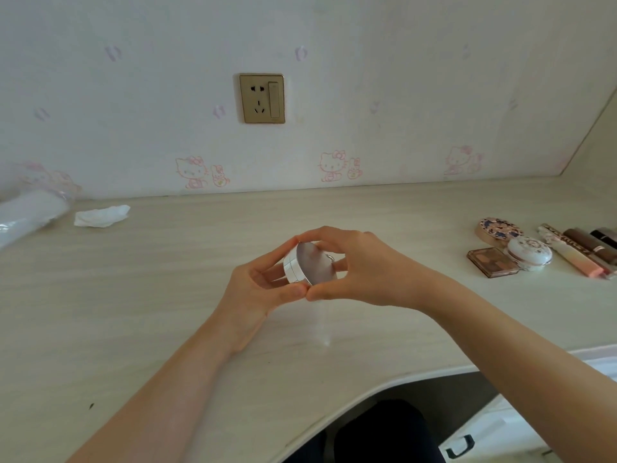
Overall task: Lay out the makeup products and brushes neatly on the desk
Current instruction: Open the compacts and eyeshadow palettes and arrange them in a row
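**Compact held above the desk**

We grip the round white compact [309,264] with both hands, left hand [263,285] and right hand [360,269], tilted above the desk [167,279], probably to check it before placing it near the other makeup [521,250].

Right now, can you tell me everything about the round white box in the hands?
The round white box is a flat, closed makeup case with a glossy white side, a thin seam round it and a smooth silvery-grey face. It is tilted, face toward the camera, held above the desk. The left hand grips it from below; the right hand pinches its rim.
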Demonstrator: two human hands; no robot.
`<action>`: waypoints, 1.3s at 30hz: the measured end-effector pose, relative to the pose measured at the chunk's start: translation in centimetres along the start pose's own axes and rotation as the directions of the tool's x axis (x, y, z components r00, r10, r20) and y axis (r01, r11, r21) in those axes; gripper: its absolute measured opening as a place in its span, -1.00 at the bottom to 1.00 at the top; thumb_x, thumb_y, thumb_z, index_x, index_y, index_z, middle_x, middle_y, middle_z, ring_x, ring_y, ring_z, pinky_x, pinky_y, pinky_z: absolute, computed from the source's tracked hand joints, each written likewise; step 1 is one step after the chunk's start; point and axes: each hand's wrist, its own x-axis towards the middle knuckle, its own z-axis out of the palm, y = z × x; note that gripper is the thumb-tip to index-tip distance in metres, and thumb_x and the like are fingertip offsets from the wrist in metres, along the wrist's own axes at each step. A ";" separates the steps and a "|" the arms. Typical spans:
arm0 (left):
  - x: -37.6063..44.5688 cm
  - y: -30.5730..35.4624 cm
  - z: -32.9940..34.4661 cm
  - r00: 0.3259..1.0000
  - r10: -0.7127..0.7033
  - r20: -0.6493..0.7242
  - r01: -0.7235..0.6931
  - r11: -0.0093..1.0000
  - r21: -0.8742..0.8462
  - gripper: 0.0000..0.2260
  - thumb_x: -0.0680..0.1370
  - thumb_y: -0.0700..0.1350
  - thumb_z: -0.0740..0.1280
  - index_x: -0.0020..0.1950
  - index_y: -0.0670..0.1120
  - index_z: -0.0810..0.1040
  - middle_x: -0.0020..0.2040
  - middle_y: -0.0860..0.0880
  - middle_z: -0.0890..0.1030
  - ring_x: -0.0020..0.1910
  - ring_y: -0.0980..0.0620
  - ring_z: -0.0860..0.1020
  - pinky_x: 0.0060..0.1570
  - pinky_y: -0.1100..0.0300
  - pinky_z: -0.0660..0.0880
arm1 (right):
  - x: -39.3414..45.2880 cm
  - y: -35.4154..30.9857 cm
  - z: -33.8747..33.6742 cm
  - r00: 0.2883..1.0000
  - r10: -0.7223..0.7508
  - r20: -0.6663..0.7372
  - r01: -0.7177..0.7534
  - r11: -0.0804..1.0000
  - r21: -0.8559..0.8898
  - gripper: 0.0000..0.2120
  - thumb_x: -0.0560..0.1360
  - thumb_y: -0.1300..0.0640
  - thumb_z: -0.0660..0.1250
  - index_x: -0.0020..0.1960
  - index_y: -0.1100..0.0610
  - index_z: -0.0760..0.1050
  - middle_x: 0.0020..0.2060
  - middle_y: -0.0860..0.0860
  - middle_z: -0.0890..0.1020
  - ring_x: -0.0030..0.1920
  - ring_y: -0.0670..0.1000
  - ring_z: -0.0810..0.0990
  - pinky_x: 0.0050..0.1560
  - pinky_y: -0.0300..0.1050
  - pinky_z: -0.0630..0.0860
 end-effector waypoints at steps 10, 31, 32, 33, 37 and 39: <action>0.2 0.0 0.0 1.000 -0.002 0.011 0.001 1.000 0.013 -0.41 0.27 -0.26 0.53 0.27 0.10 0.57 0.09 -0.16 0.66 0.02 -0.11 0.65 0.07 0.04 0.53 | -0.1 -0.5 0.2 0.999 0.022 0.027 -0.019 0.996 -0.088 -0.31 0.28 -0.19 0.51 0.31 -0.18 0.28 0.09 -0.05 0.54 0.04 -0.02 0.55 0.06 -0.04 0.57; 1.2 -0.4 -0.5 0.994 -0.025 -0.106 0.034 0.996 0.086 -0.32 0.19 -0.17 0.60 0.29 -0.01 0.51 0.12 -0.09 0.66 0.09 -0.08 0.64 0.08 0.05 0.55 | 2.2 -0.4 -2.2 0.996 0.006 0.093 -0.001 0.999 -0.054 -0.41 0.38 0.02 0.47 0.37 -0.18 0.38 0.24 -0.28 0.50 0.23 -0.20 0.48 0.26 -0.14 0.47; 1.2 -0.3 -0.5 0.993 -0.020 -0.117 0.037 0.989 0.141 -0.32 0.19 -0.17 0.63 0.28 -0.03 0.50 0.12 -0.07 0.66 0.08 -0.04 0.64 0.07 0.08 0.54 | 2.2 -0.5 -2.3 0.996 0.009 0.088 -0.002 0.997 -0.078 -0.42 0.39 0.03 0.46 0.36 -0.18 0.39 0.23 -0.28 0.51 0.21 -0.19 0.49 0.23 -0.16 0.47; 1.2 -0.3 -0.5 0.992 -0.013 -0.127 0.039 0.978 0.203 -0.33 0.20 -0.16 0.63 0.27 -0.04 0.50 0.11 -0.05 0.66 0.08 0.02 0.64 0.06 0.11 0.53 | 2.1 -0.7 -2.3 0.996 0.006 0.084 0.002 0.995 -0.095 -0.44 0.39 0.03 0.45 0.35 -0.18 0.39 0.22 -0.28 0.51 0.19 -0.18 0.49 0.20 -0.17 0.48; 1.3 0.4 -1.2 0.998 -0.042 -0.041 0.055 0.907 0.418 -0.28 0.25 -0.06 0.58 0.37 0.05 0.40 0.10 0.07 0.66 0.18 0.16 0.57 0.28 0.09 0.40 | 1.8 -0.9 -2.1 0.993 -0.047 0.111 0.060 0.992 -0.114 -0.46 0.40 0.03 0.44 0.34 -0.19 0.41 0.20 -0.27 0.54 0.18 -0.20 0.49 0.16 -0.20 0.50; 1.4 0.6 -1.6 0.998 -0.054 0.023 0.036 0.871 0.490 -0.23 0.24 -0.06 0.58 0.41 0.08 0.36 0.17 0.13 0.62 0.23 0.19 0.52 0.32 0.12 0.35 | 1.6 -0.8 -1.8 0.986 -0.074 0.149 0.087 0.992 -0.087 -0.47 0.42 0.07 0.45 0.33 -0.21 0.41 0.23 -0.23 0.54 0.22 -0.19 0.47 0.16 -0.21 0.48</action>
